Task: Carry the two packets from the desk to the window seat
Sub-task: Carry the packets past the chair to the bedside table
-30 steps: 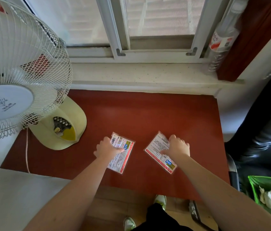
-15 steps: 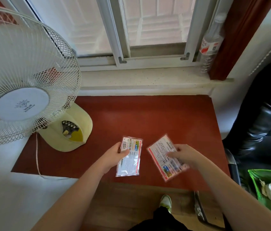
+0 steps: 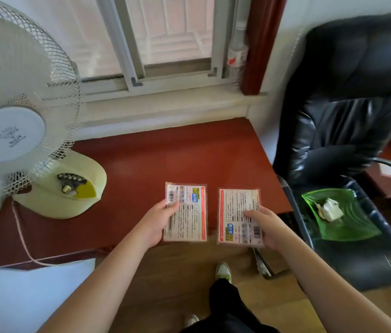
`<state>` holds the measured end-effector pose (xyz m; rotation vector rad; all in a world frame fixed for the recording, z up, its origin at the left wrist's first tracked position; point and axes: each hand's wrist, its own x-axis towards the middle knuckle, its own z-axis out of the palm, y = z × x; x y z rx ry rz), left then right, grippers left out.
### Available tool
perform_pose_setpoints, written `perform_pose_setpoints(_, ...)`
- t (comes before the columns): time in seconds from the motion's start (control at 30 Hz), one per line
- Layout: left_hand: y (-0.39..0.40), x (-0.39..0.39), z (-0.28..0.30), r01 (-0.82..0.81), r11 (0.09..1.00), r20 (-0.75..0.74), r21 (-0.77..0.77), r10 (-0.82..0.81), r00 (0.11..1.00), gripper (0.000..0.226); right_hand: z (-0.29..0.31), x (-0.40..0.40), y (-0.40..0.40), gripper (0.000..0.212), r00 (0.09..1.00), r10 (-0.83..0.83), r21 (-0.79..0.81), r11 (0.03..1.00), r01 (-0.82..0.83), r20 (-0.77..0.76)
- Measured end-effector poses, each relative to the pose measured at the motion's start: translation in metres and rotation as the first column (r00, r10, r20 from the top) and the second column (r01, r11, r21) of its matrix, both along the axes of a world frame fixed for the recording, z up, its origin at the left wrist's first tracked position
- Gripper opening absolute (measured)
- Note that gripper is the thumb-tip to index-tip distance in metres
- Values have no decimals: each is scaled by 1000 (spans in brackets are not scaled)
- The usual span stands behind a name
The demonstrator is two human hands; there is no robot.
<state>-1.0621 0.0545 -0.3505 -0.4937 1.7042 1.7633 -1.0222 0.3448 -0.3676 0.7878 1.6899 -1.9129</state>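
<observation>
I am looking down at both hands, each holding one packet flat and face up over the near edge of the red desk (image 3: 165,155). The left hand (image 3: 156,223) is pinching the left packet (image 3: 189,215) along its left side, thumb lying on top near the barcode and fingers underneath. The right hand (image 3: 265,228) is pinching the right packet (image 3: 236,210) at its lower right corner, thumb across the printed face. The two packets are sitting side by side, just apart, neither touching the desk that I can tell. A white fan (image 3: 14,121) is standing on the desk's left part. A black chair (image 3: 348,104) is standing to the right, carrying a green dish (image 3: 348,227) with crumpled paper (image 3: 330,209) in it. The window sill (image 3: 165,104) is running behind the desk
</observation>
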Motion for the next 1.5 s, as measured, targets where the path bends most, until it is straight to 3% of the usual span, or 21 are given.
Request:
perform_pose_setpoints(0.17, 27, 35, 4, 53, 997, 43, 47, -55, 998, 27, 4, 69, 11, 16, 990, -137, 39, 990, 138, -25)
perform_pose_setpoints(0.43, 107, 75, 26, 325, 946, -5, 23, -324, 946, 25, 21, 157, 65, 19, 938, -341, 29, 939, 343, -54)
perform_pose_setpoints(0.87, 334, 165, 24, 723, 687, -40, -72, -726, 686, 22, 22, 332, 216, 20, 775, -630, -36, 776, 629, -50)
perform_pose_setpoints(1.2, 476, 234, 30, 813, 581, -37, -50, -814, 579, 23, 21, 425, 322, 24, 643, -762, -95, 647, 757, -73)
perform_pose_setpoints(1.5, 564, 213, 21, 847, 531, -37, -33, -848, 529, 23, 19, 412, 388, 24, 592, -800, -120, 600, 791, -93)
